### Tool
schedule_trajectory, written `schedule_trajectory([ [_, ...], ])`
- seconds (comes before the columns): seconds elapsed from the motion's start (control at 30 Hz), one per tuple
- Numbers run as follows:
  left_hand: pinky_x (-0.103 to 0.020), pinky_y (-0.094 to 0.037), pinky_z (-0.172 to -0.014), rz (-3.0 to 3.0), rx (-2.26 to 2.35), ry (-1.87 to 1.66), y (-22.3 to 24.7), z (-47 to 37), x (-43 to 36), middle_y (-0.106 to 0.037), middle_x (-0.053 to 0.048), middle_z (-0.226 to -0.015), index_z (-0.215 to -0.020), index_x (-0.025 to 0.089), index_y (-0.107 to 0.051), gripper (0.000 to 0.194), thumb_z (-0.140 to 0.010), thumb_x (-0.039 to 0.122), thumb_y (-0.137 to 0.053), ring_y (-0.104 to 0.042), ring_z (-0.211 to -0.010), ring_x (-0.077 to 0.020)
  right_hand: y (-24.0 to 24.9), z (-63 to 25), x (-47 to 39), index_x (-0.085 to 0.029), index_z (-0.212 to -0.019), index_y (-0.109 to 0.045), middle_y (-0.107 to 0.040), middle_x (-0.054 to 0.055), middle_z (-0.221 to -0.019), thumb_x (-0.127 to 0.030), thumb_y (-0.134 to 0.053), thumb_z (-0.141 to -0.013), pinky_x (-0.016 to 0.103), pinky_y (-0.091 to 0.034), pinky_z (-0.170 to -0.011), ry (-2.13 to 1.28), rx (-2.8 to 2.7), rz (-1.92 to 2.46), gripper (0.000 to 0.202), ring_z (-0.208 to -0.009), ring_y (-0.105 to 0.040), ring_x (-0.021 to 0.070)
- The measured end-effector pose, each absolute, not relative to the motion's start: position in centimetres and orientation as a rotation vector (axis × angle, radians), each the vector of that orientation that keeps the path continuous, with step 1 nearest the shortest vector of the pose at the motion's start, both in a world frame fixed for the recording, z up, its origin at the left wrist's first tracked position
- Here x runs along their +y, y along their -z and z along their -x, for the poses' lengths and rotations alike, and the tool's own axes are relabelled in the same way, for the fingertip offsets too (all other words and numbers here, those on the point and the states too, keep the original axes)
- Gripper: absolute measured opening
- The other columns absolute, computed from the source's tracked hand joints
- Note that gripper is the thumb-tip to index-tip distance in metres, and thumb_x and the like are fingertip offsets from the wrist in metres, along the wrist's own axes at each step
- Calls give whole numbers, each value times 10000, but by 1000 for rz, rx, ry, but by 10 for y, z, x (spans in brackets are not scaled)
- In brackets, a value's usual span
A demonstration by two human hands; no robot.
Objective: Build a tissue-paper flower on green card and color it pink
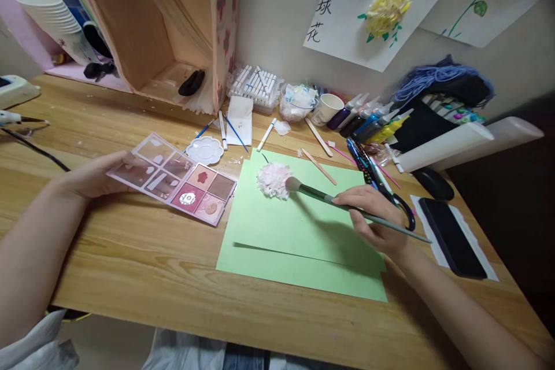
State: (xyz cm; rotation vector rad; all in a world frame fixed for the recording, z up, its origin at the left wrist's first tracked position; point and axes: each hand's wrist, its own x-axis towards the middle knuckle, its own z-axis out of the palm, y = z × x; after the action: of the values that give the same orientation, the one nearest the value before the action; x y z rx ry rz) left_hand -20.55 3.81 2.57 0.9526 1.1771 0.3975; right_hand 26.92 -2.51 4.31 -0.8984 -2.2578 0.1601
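Note:
My left hand (102, 173) grips the left edge of an open makeup palette (199, 192), whose lid side shows clear windows and whose right side holds four pink and brown pans. Between the fingers of my right hand (375, 217) is a long green-handled brush (316, 193) that points left. Its soft tip touches the right side of a pale pink ruffled paper flower (274, 180). The flower lies on the upper left of two overlapping light green sheets (299, 272), near a short dark line.
Behind the sheets are a white flower-shaped dish (204, 151), markers (255, 85), wooden sticks (318, 137), a paper cup (328, 108) and paint bottles (368, 121). Scissors (405, 211) and a phone (453, 237) lie at right. An open box (173, 23) stands at back left.

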Motion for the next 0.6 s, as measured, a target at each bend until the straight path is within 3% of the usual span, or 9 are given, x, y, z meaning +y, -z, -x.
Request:
schedule_trajectory([
  [0.27,-360,-500,-879,-956,1296,-385,-32,200,36,-727,-9,-762,-1340,125,-404,704,-685,381,-405,-616,-983,-317,-34,-274,-17,-233,-968,-623,-667,54,-887,-232,-435,-900,360,-476,-726,-298,-2025,1139,201,-843,-614,217],
  [0.6,-322,-481,-887,-948,1103,-364,-29,204,39,-735,-20,-760,-1297,106,-473,638,-727,375,-377,-609,-1004,-295,-31,-265,-9,-227,-991,-621,-655,50,-947,-280,-438,-920,362,-466,-809,-439,-1922,1206,203,-911,-609,205],
])
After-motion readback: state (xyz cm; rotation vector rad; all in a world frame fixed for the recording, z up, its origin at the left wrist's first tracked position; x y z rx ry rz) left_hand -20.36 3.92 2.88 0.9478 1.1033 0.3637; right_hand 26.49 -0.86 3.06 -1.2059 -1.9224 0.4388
